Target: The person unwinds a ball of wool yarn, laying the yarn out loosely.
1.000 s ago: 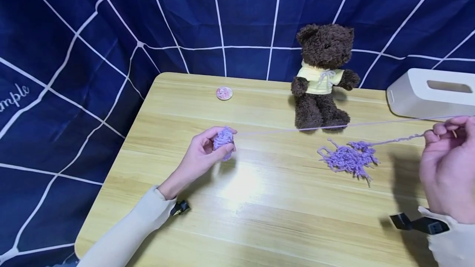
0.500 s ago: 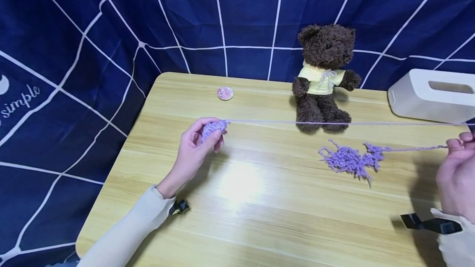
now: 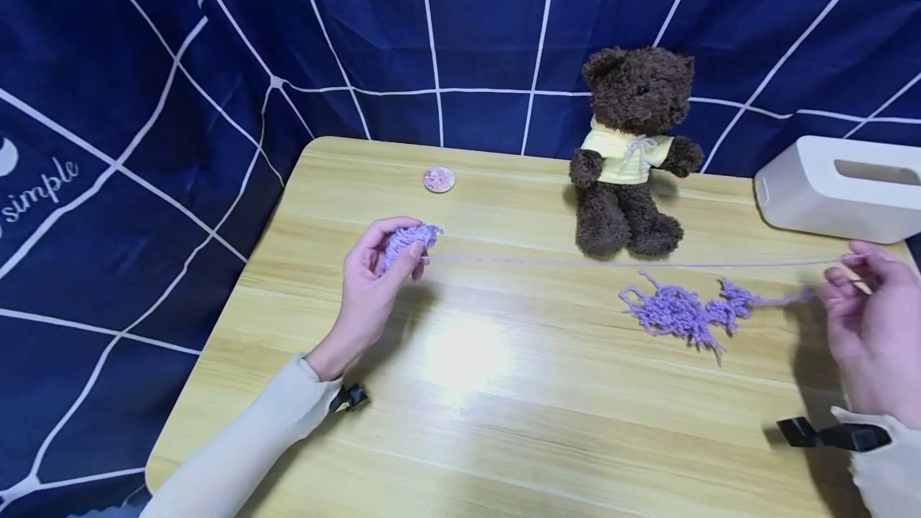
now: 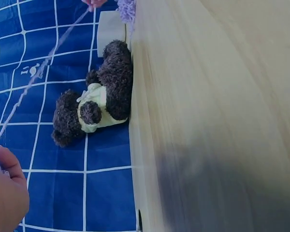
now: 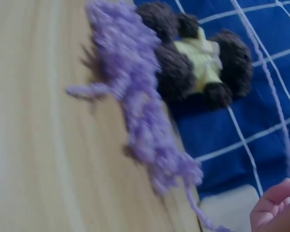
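One purple strand [image 3: 518,262] runs nearly straight from my left grip [image 3: 367,266] to my right grip [image 3: 874,326]. My left grip is curled firmly round the ball [image 3: 408,246], held above the bench [image 3: 504,438] toward its left edge. My right grip, near the right edge, is closed, pinching the strand. The tangle [image 3: 672,315] lies on the bench, nearer the right edge, in front of the bear [image 3: 633,102].
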Available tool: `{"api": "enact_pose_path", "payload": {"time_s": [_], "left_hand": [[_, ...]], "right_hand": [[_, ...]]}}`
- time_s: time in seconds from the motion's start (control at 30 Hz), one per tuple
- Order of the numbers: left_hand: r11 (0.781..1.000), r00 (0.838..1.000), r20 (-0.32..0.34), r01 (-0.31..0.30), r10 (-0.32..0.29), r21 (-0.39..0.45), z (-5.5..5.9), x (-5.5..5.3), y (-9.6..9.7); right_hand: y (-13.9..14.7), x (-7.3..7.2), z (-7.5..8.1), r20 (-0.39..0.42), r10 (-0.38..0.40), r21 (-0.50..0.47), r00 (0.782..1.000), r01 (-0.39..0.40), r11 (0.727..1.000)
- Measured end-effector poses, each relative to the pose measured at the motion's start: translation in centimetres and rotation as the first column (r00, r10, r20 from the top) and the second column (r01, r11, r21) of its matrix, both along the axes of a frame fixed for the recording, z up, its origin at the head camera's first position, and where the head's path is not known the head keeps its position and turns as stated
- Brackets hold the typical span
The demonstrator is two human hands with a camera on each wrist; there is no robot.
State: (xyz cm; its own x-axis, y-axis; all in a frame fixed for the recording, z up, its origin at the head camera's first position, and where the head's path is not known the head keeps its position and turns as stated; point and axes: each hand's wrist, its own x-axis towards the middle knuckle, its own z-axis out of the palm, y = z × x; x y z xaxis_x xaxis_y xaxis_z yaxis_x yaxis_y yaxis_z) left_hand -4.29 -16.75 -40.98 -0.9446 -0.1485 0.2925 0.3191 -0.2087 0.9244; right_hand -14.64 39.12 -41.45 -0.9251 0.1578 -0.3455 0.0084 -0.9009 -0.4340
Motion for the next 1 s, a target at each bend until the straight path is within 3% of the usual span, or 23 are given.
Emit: {"api": "enact_pose_path", "payload": {"time_s": [0.13, 0.33, 0.57, 0.73, 0.87, 0.93, 1.0], "left_hand": [[0.999, 0.999, 0.010, 0.043, -0.043, 0.003, 0.3, -0.1, 0.4], [0.996, 0.996, 0.016, 0.090, -0.090, 0.004, 0.5, -0.3, 0.9], [0.993, 0.993, 0.016, 0.114, -0.114, 0.004, 1.0, -0.4, 1.6], [0.991, 0.991, 0.020, 0.135, -0.136, 0.018, 1.2, -0.6, 2.4], [0.988, 0.988, 0.018, 0.151, -0.152, 0.028, 1.2, -0.8, 3.0], [0.987, 0.987, 0.017, 0.159, -0.160, 0.028, 1.2, -0.8, 3.2], [0.986, 0.986, 0.018, 0.164, -0.165, 0.027, 1.1, -0.9, 3.4]], "right_hand": [[-1.6, 0.2, 0.1, 0.019, 0.056, 0.068, 0.998, -0.057, 0.996], [-5.1, 1.3, 0.1, -0.056, 0.096, 0.131, 0.994, -0.088, 0.988], [-11.6, 2.7, 0.3, -0.151, 0.218, 0.230, 0.964, -0.180, 0.957], [-16.1, 4.0, 0.2, -0.182, 0.360, 0.381, 0.915, -0.272, 0.884], [-19.7, 5.0, 0.2, -0.186, 0.432, 0.499, 0.883, -0.293, 0.815], [-21.3, 5.3, 0.2, -0.184, 0.467, 0.550, 0.865, -0.303, 0.778], [-22.9, 5.7, 0.3, -0.167, 0.519, 0.610, 0.838, -0.326, 0.722]]}}
